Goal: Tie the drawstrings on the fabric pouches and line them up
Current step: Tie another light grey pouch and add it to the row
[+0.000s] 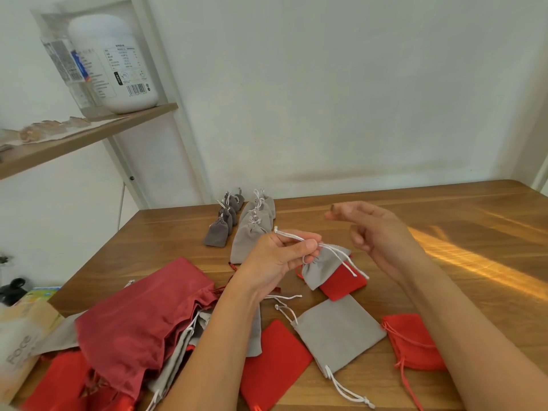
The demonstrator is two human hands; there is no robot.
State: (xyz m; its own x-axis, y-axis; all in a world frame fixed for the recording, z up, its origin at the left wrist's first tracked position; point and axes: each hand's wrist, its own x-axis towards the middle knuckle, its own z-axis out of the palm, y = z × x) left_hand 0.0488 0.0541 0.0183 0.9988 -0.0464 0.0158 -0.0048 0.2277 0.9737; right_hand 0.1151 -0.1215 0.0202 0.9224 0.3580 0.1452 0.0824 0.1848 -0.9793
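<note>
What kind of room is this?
Probably a room at home, used for crafts: a wooden table covered in fabric pouches, and a shelf with a big white jar.

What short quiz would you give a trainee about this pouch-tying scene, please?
1. True or false: the right hand grips a red pouch.
2. Which hand pinches the white drawstring of the small grey pouch? A) left hand B) right hand C) both hands
3. Fill in: the tied pouches lined up at the far side of the table are all ____.
Key: 1 false, it is open and holds nothing; 2 A; 3 grey.
</note>
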